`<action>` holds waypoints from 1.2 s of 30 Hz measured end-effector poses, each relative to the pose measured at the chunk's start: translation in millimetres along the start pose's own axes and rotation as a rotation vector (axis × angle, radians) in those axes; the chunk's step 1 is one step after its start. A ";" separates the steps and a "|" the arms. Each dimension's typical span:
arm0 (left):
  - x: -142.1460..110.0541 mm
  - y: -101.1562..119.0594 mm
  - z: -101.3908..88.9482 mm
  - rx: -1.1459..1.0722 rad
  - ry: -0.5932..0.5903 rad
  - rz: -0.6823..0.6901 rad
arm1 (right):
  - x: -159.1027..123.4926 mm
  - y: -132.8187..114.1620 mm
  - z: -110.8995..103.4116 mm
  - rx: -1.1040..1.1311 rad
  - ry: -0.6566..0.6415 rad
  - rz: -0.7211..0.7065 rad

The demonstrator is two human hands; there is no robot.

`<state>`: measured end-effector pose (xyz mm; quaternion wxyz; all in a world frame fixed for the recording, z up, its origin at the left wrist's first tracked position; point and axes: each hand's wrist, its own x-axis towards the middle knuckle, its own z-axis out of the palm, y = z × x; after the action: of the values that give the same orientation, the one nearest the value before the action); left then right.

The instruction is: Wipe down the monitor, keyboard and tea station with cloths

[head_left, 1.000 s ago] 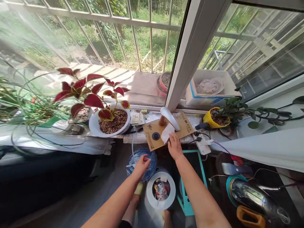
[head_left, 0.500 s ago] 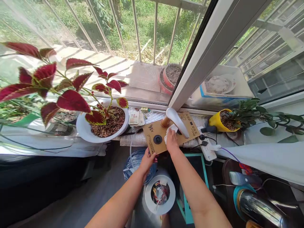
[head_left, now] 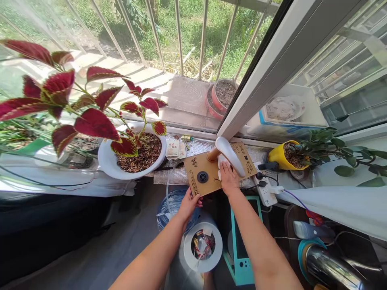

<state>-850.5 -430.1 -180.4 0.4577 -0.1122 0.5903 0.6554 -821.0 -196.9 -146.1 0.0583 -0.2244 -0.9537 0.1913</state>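
A brown cardboard-coloured panel (head_left: 208, 181) printed with dark markings lies on the sill, bearing a black round disc (head_left: 202, 177). From it rises a copper-coloured stem (head_left: 213, 154) topped by a white curved arm (head_left: 231, 155) slanting down to the right. My left hand (head_left: 190, 204) grips the panel's front left corner, fingers partly under the edge. My right hand (head_left: 229, 177) presses a crumpled white cloth or tissue (head_left: 223, 161) onto the panel beside the stem, fingers bent over it. Most of the cloth is hidden under the hand.
A large white plant pot (head_left: 107, 167) stands left, a yellow pot (head_left: 281, 157) right. Near the panel lie small paper packets (head_left: 173, 148) and a power strip (head_left: 267, 195) with plugs. Below are a water jug (head_left: 165, 213), a round bin (head_left: 189, 255) and a teal-framed item (head_left: 243, 274).
My right hand has slid the cloth a little to the right, closer to the white arm. The left hand keeps its grip on the corner. The view has shifted slightly.
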 end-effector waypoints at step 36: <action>-8.3 10.6 -10.8 -0.131 -0.118 0.092 | -89.0 -67.5 69.2 0.154 -0.105 -0.572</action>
<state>-857.9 -442.3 -170.5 0.4529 -0.0760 0.5226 0.7183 -782.6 -316.2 -185.5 0.0771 0.0688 -0.9627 0.2502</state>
